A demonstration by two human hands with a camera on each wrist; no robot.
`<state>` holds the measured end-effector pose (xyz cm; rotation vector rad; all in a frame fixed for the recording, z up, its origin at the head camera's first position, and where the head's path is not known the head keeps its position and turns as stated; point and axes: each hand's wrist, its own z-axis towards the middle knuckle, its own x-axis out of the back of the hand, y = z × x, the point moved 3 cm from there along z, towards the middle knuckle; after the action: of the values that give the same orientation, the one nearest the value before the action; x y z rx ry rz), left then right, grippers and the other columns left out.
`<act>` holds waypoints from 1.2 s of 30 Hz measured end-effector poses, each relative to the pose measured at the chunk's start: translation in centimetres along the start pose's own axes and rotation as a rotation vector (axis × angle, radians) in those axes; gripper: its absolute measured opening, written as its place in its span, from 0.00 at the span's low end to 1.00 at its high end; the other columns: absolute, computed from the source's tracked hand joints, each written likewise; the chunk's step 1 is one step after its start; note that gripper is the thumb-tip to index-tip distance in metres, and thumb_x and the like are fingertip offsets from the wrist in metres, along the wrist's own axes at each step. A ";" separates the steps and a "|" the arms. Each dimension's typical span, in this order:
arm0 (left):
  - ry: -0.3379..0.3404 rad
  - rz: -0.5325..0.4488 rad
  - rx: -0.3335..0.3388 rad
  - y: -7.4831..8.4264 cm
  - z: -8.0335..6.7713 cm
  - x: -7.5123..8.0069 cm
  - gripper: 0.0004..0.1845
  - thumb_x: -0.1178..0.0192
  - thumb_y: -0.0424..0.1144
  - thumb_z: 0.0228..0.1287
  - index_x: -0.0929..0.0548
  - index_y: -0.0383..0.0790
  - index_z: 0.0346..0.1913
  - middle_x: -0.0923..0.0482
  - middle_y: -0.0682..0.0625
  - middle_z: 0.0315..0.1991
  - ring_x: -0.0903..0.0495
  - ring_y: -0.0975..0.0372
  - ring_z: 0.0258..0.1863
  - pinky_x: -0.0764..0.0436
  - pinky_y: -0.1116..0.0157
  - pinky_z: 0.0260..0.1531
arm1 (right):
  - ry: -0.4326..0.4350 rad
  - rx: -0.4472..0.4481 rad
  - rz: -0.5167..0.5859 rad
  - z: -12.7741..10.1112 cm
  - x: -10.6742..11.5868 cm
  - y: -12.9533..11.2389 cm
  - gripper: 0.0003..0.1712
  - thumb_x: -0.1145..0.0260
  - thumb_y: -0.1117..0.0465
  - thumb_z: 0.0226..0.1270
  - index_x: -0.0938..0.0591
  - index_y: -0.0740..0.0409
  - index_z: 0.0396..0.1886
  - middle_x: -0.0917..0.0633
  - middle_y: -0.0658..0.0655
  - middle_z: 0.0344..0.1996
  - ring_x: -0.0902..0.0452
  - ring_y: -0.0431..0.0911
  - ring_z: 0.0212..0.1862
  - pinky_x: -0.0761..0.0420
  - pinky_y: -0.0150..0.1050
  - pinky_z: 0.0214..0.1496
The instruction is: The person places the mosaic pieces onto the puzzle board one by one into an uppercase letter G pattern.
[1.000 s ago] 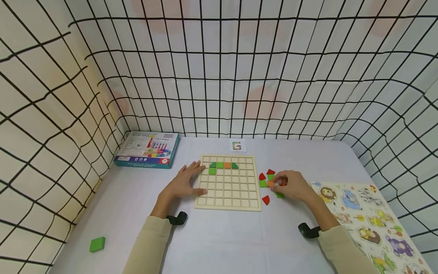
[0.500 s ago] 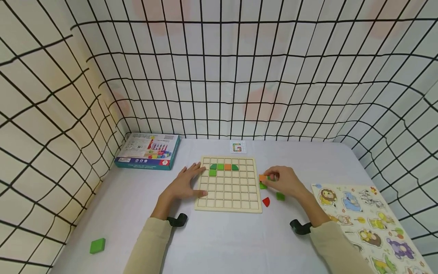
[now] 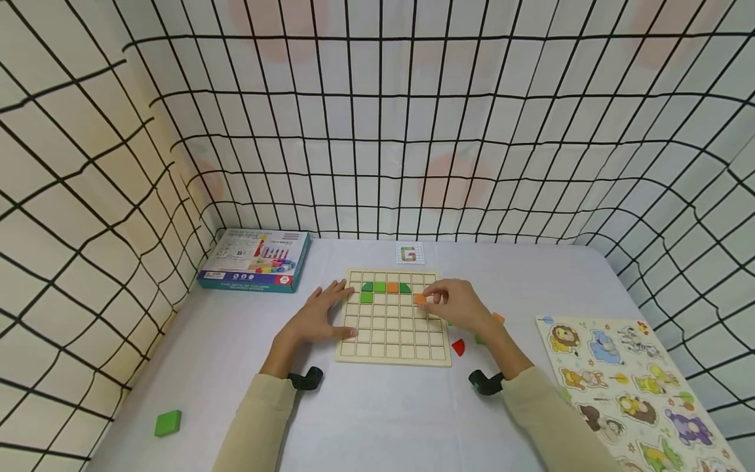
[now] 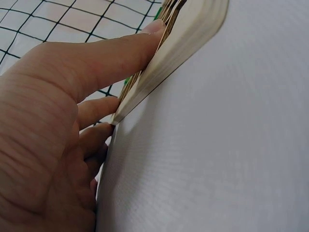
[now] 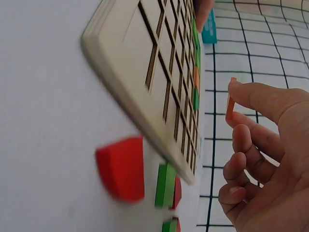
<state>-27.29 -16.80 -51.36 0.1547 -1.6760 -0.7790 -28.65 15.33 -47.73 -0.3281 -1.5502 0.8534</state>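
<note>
A wooden grid board (image 3: 392,334) lies on the white table, with green and orange pieces set in its upper cells. Between thumb and forefinger my right hand (image 3: 459,305) pinches an orange square tile (image 3: 420,299), held over the board's upper right part. In the right wrist view the orange tile (image 5: 231,99) shows edge-on at the fingertips, apart from the board. My left hand (image 3: 316,316) rests on the board's left edge, fingers spread. The left wrist view shows its thumb (image 4: 111,55) lying across the board's rim (image 4: 174,63).
Right of the board lie a red quarter-round piece (image 3: 458,347), a green piece (image 5: 165,186) and an orange piece (image 3: 498,318). A small pattern card (image 3: 410,253) is behind the board. A box (image 3: 255,260), an animal puzzle (image 3: 639,393) and a green block (image 3: 168,423) sit farther out.
My right hand has picked up the orange tile from the loose pieces and carried it left over the board. My left hand stays where it was.
</note>
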 end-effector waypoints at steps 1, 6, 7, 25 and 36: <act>-0.002 0.001 -0.003 0.0 0.0 0.0 0.52 0.27 0.62 0.53 0.35 0.49 0.79 0.48 0.49 0.84 0.55 0.53 0.85 0.61 0.48 0.84 | -0.002 0.006 0.009 0.2 -0.3 -0.3 0.16 0.24 0.52 0.63 0.10 0.54 0.46 0.20 0.49 0.27 0.31 0.45 0.32 0.33 0.34 0.29; -0.006 0.006 -0.014 -0.1 0.1 0.0 0.52 0.28 0.63 0.53 0.35 0.48 0.79 0.48 0.48 0.84 0.55 0.53 0.85 0.60 0.47 0.84 | -0.019 0.021 0.054 1.0 -1.8 -1.6 0.15 0.23 0.53 0.63 0.10 0.54 0.45 0.20 0.48 0.27 0.32 0.44 0.30 0.33 0.34 0.28; -0.006 0.005 -0.016 -0.2 0.0 0.0 0.52 0.28 0.63 0.53 0.35 0.48 0.79 0.48 0.48 0.84 0.55 0.53 0.85 0.59 0.47 0.84 | -0.024 0.024 0.061 1.1 -2.2 -1.8 0.14 0.23 0.53 0.63 0.10 0.54 0.45 0.20 0.48 0.27 0.32 0.43 0.29 0.32 0.34 0.28; -0.018 0.022 -0.014 -0.4 0.0 0.0 0.52 0.28 0.64 0.54 0.36 0.48 0.80 0.49 0.49 0.84 0.56 0.54 0.85 0.61 0.47 0.84 | -0.076 0.042 0.067 3.1 -7.3 -5.5 0.15 0.21 0.54 0.61 0.09 0.55 0.45 0.20 0.48 0.24 0.29 0.41 0.28 0.28 0.33 0.31; -0.016 0.015 -0.016 -0.3 0.0 0.2 0.52 0.28 0.63 0.54 0.36 0.48 0.80 0.49 0.49 0.84 0.56 0.54 0.85 0.61 0.47 0.84 | -0.094 0.013 0.020 4.0 -8.5 -5.9 0.15 0.22 0.52 0.61 0.09 0.52 0.45 0.23 0.47 0.20 0.33 0.38 0.22 0.33 0.32 0.26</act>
<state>-27.39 -17.12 -51.36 0.1248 -1.6837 -0.7834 -29.26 4.45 -49.81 -0.2974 -1.6303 0.9051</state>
